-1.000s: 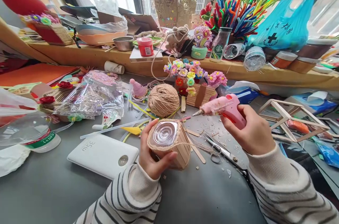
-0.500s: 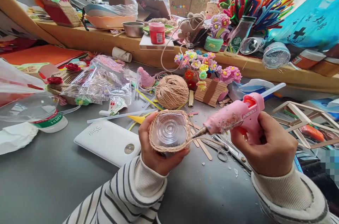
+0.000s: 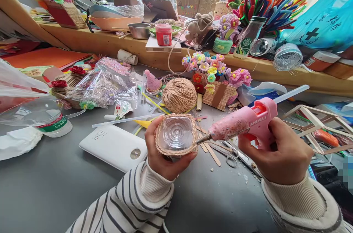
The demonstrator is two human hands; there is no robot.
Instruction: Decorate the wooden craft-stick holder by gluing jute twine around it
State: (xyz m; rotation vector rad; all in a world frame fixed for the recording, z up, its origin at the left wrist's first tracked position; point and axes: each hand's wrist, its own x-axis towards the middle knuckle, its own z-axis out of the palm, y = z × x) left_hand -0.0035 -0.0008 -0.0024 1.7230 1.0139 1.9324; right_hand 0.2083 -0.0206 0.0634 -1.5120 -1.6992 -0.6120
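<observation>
My left hand (image 3: 168, 165) is wrapped round a clear plastic container (image 3: 176, 135), its round-ringed face tilted up toward me. Braided twine (image 3: 163, 148) runs along the container's edge. In my right hand (image 3: 281, 152) is a pink hot glue gun (image 3: 239, 122) with a clear glue stick (image 3: 292, 94) poking out of its back. The gun's metal nozzle (image 3: 204, 138) is at the right edge of the container, at the twine. A loose twine end (image 3: 220, 146) trails off to the right behind the nozzle. Behind the container sits a ball of twine (image 3: 179, 95).
A white power bank (image 3: 113, 148) lies left of my left hand. Scissors (image 3: 231, 160), wooden craft sticks (image 3: 213, 155) and glue scraps are under the gun. A wooden stick frame (image 3: 311, 126) stands at right. Yarn flowers (image 3: 206, 64) and a glass bottle (image 3: 249, 38) are farther back.
The glue gun's nozzle has shifted slightly left along the container's edge, and the gun's back end has tipped a little. The container has barely moved.
</observation>
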